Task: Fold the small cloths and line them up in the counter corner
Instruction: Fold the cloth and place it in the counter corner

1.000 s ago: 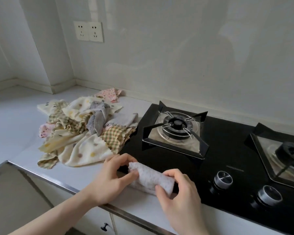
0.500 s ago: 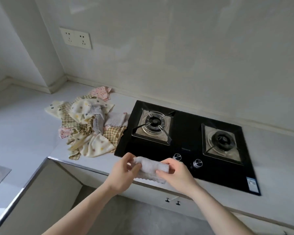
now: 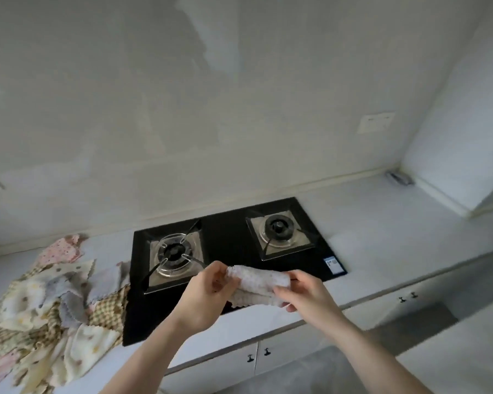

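A small white speckled cloth [image 3: 258, 283], folded into a short roll, hangs in the air over the front edge of the stove. My left hand [image 3: 208, 294] pinches its left end and my right hand [image 3: 303, 294] grips its right end. A heap of several unfolded cloths [image 3: 49, 305], checked, dotted, grey and pink, lies on the white counter [image 3: 382, 231] left of the stove. The counter corner [image 3: 393, 177] is at the far right, where the two walls meet.
A black two-burner gas stove [image 3: 231, 251] is set into the counter under my hands. A small grey object [image 3: 399, 178] lies in the far right corner. Cabinet doors with small handles [image 3: 258, 355] run below the counter edge.
The view has swung to the right and pulled back, bringing the right counter corner into sight. Both hands have lifted the folded cloth off the counter and carried it rightward over the stove.
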